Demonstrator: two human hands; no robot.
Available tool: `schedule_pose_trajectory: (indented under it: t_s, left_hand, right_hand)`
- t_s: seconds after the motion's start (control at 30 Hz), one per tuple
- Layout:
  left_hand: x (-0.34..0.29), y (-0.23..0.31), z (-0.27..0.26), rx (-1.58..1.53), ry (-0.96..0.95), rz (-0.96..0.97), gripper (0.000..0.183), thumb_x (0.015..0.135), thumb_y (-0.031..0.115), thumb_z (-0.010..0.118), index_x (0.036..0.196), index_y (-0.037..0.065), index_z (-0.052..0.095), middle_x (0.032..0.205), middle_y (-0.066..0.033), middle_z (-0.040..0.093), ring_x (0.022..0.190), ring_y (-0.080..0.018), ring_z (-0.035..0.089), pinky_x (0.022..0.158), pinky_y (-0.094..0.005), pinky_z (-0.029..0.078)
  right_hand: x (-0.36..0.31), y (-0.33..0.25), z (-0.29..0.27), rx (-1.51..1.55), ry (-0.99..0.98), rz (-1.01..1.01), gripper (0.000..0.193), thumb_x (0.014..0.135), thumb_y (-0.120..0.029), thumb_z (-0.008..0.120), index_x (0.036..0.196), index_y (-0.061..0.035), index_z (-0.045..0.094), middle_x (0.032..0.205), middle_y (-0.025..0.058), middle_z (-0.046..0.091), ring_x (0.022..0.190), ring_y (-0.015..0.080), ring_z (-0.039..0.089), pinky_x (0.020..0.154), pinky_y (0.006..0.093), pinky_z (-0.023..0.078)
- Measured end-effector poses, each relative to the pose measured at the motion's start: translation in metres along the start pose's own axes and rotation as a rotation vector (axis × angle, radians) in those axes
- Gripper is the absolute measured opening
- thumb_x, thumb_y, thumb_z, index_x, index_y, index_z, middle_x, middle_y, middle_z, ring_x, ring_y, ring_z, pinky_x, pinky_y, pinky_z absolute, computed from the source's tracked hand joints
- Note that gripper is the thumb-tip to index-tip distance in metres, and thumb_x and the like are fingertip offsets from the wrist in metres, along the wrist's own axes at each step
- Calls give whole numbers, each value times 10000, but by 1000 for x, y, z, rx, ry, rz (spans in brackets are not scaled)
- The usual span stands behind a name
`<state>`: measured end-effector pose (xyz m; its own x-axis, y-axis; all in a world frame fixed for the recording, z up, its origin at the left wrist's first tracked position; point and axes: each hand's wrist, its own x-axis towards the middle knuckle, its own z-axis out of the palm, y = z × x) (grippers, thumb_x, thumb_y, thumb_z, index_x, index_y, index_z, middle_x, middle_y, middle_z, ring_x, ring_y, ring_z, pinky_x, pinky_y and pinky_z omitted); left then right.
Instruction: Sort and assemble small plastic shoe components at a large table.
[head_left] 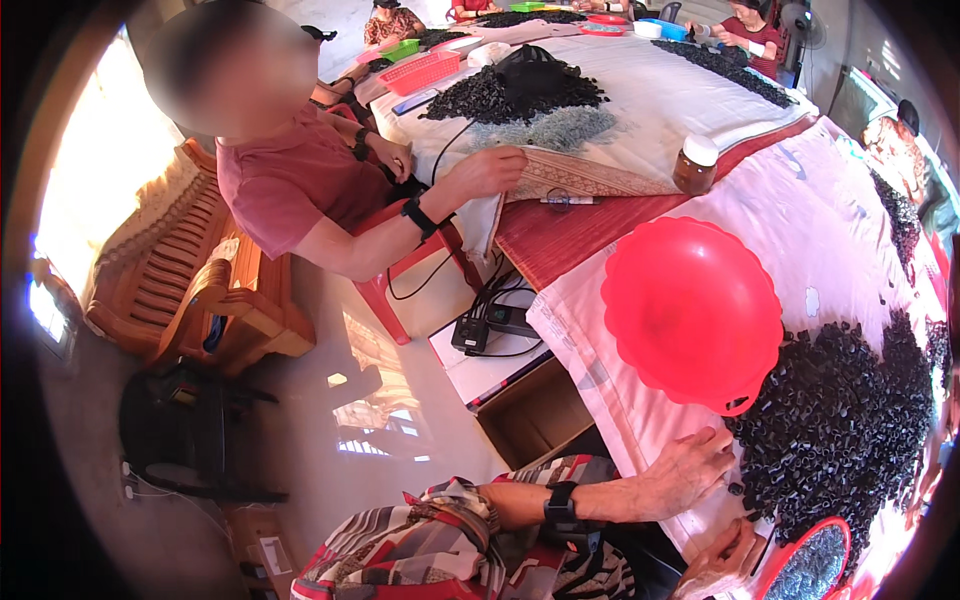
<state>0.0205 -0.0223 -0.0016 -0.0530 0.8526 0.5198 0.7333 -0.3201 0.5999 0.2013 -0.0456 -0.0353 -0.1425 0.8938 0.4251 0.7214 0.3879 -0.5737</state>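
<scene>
At the pink-covered table's (840, 225) near edge, the left hand (692, 472) and right hand (722, 560) curl, whether holding anything I can't tell; black pieces (825, 425) lie heaped beside them, seemingly for easy reach.

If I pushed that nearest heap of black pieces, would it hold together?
The heap would likely spread rather than shift whole: its pieces look small and separate. Single ones may slide off easily, since a few strays lie beside it on the pale cloth.

Red table (555, 243) under pink cloth (835, 240), black pieces (835, 430), red scalloped bowl (690, 310).
</scene>
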Motion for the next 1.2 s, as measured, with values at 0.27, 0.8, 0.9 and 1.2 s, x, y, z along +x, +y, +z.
schedule_pose_trajectory:
  t_s: [0.27, 0.8, 0.9, 1.2]
  left_hand:
    - [0, -6, 0, 20, 29, 22, 219, 772, 124, 724, 945, 43, 617, 1032, -92, 517, 892, -264, 581, 672, -383, 558]
    - [-4, -1, -2, 11, 7, 9, 209, 772, 114, 724, 935, 43, 613, 1042, -93, 516, 879, -259, 607, 662, -386, 557]
    - [-2, 1, -3, 0, -14, 15, 195, 771, 108, 710, 935, 51, 621, 1027, -97, 535, 883, -264, 615, 679, -388, 558]
    - [12, -8, -18, 2, -79, -61, 258, 757, 53, 721, 1014, 52, 695, 1070, -78, 640, 942, -296, 661, 771, -382, 566]
  right_hand:
    - [0, 0, -7, 21, -21, 17, 172, 949, -169, 668, 1070, -51, 700, 1005, 172, 646, 810, 282, 648, 694, 268, 528]
    - [-1, -1, -41, 32, -40, 67, 215, 963, -206, 679, 1114, -56, 709, 1056, 184, 659, 837, 267, 657, 727, 222, 545]
    - [7, -24, -56, 236, -11, -64, 178, 961, -132, 652, 1081, -11, 701, 995, 172, 672, 739, 243, 625, 649, 245, 516]
    - [54, -53, -127, 1443, -579, -382, 431, 942, -182, 620, 1231, 127, 536, 963, 246, 600, 801, 211, 613, 673, 323, 532]
